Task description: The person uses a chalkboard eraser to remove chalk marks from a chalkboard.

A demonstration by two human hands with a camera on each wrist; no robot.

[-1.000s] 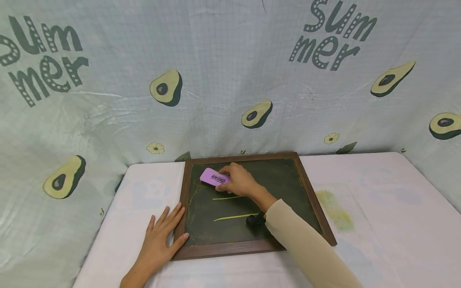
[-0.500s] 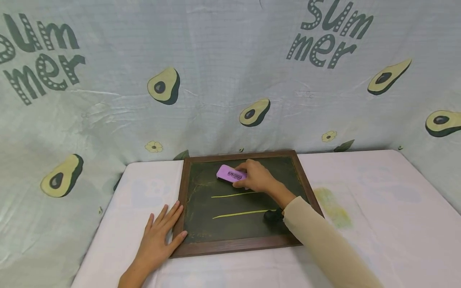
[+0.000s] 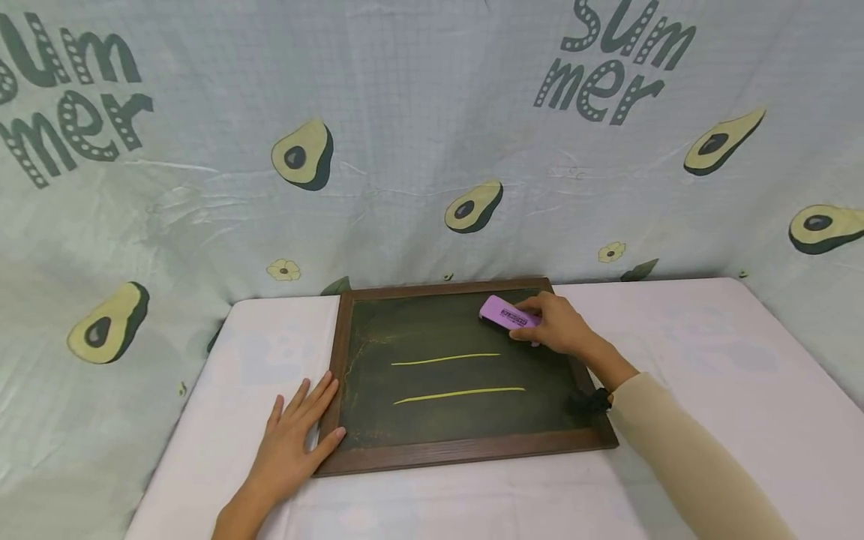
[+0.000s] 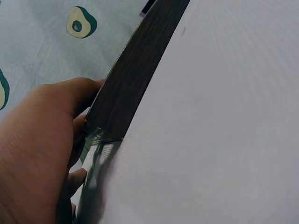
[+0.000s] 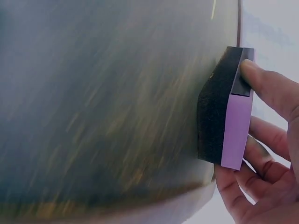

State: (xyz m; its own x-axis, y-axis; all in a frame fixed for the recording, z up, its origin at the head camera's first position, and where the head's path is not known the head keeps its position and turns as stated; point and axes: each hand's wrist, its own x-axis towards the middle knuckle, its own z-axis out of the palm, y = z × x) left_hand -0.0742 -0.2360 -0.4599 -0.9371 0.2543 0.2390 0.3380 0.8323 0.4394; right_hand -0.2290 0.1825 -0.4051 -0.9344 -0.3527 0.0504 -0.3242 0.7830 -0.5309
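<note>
Right hand point(image 3: 559, 324), gripping eraser point(image 3: 505, 312), has moved to 1 o'clock on the chalkboard point(image 3: 439, 377), 2 yellow lines point(image 3: 460, 393) unwiped; left hand point(image 3: 286, 444) splayed at 8 o'clock.

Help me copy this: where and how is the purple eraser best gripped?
Probably pinch the purple eraser across its long sides, from the right end, as the right hand does: the block is narrow, and its black felt faces the board.

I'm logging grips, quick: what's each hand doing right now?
Left hand: open, touching the left side of the chalkboard frame.
Right hand: closed, holding the purple eraser.
</note>
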